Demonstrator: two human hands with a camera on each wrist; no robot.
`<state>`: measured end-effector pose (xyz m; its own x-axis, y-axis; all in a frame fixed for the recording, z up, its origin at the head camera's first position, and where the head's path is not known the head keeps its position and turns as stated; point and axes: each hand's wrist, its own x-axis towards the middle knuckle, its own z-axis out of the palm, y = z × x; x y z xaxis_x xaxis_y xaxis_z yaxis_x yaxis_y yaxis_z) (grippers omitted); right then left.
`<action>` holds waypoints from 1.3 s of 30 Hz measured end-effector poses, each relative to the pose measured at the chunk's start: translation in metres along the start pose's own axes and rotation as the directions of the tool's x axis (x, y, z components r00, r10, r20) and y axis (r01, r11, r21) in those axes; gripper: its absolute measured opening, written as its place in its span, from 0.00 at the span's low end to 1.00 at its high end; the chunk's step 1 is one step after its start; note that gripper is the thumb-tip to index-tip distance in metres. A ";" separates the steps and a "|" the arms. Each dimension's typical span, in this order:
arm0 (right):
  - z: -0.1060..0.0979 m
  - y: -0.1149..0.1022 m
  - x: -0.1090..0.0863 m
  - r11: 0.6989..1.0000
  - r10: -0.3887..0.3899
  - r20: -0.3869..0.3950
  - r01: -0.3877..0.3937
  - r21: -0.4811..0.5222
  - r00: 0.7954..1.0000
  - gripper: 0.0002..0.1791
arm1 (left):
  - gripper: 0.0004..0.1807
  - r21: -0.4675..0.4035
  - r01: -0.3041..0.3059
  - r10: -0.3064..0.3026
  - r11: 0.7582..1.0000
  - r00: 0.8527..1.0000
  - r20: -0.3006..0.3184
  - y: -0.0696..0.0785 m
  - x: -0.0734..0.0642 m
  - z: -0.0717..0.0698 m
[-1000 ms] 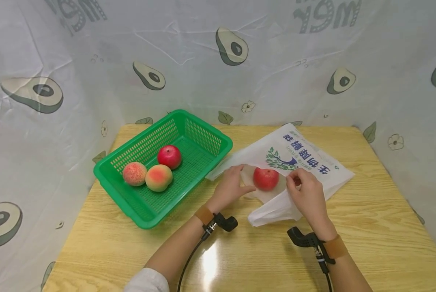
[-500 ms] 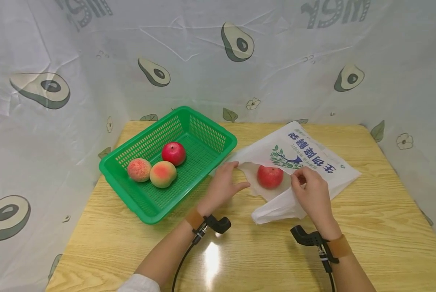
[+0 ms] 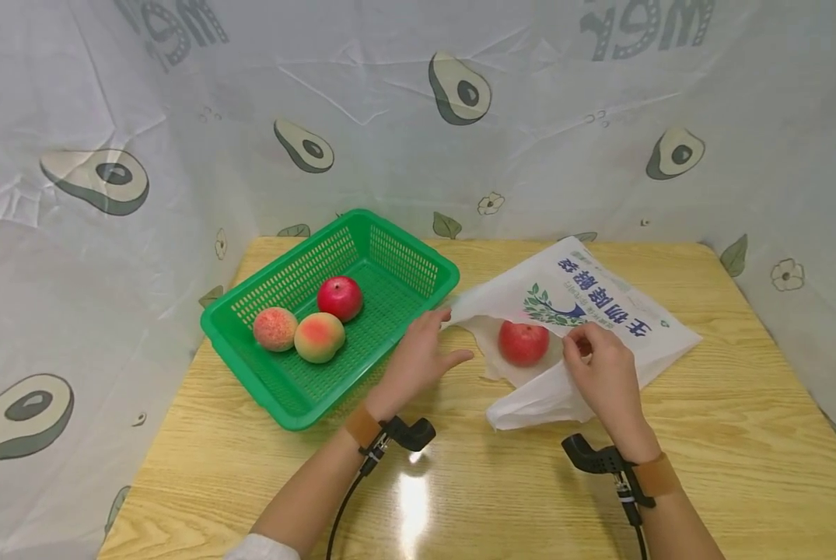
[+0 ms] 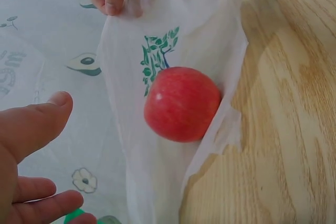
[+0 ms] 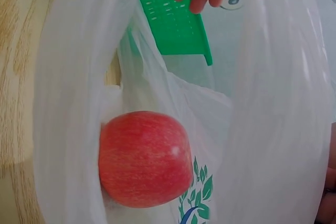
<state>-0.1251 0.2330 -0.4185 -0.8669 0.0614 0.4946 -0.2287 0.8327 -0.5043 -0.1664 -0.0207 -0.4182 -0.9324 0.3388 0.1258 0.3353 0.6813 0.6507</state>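
A white plastic bag (image 3: 585,303) with blue lettering and a green tree print lies on the table, its mouth facing the person. Just inside that mouth sits a red apple (image 3: 523,343). The thumb and fingers of my right hand (image 3: 603,369) pinch the bag's upper edge and hold it up. My left hand (image 3: 418,362), fingers spread and holding nothing, is between the bag and the green basket (image 3: 379,346), overlapping the basket's near rim in the head view. In the left wrist view, the thumb (image 4: 39,121) stands well apart from the fingers.
Inside the basket lie a speckled peach (image 3: 275,329), a yellow-red peach (image 3: 320,337) and a dark red round fruit (image 3: 340,299). A white avocado-print sheet (image 3: 390,140) hangs behind the wooden table (image 3: 487,498). Cables (image 3: 344,498) run from both wrist cameras.
My left hand has moved left, away from the bag's mouth and toward the basket. My right hand keeps its pinch on the bag's edge. The head view has shifted slightly.
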 end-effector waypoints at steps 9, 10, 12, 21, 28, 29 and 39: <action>-0.007 0.000 -0.001 1.000 -0.005 -0.012 0.005 0.005 1.000 0.02 | 0.39 -0.034 -0.003 0.002 0.999 1.000 -0.007 0.001 -0.004 -0.013; -0.007 0.001 0.000 1.000 -0.009 -0.010 0.009 0.004 1.000 0.02 | 0.39 -0.031 -0.006 0.005 0.999 1.000 -0.007 0.001 -0.005 -0.015; -0.007 0.001 0.000 1.000 -0.010 -0.007 0.010 -0.004 1.000 0.02 | 0.39 -0.018 -0.016 0.015 1.000 1.000 -0.010 0.000 -0.006 -0.019; -0.012 0.004 0.004 1.000 -0.007 -0.007 0.006 -0.013 1.000 0.03 | 0.39 -0.021 -0.006 0.006 1.000 1.000 -0.019 0.006 -0.011 -0.046; -0.014 0.003 0.004 1.000 0.000 -0.012 0.000 -0.011 1.000 0.02 | 0.40 -0.018 0.040 -0.041 0.999 0.999 -0.010 0.004 -0.012 -0.062; -0.015 0.003 0.004 1.000 0.003 -0.011 -0.004 -0.013 1.000 0.02 | 0.40 -0.018 0.047 -0.047 0.999 0.999 -0.007 0.003 -0.012 -0.064; -0.016 0.005 0.005 1.000 0.025 -0.006 -0.025 -0.014 1.000 0.03 | 0.42 -0.007 0.064 -0.065 0.998 0.998 -0.024 -0.010 -0.010 -0.083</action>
<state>-0.1235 0.2467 -0.4073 -0.8696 0.0853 0.4863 -0.2008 0.8387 -0.5062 -0.1712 -0.0851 -0.3638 -0.9551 0.2786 0.1012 0.2735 0.6968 0.6630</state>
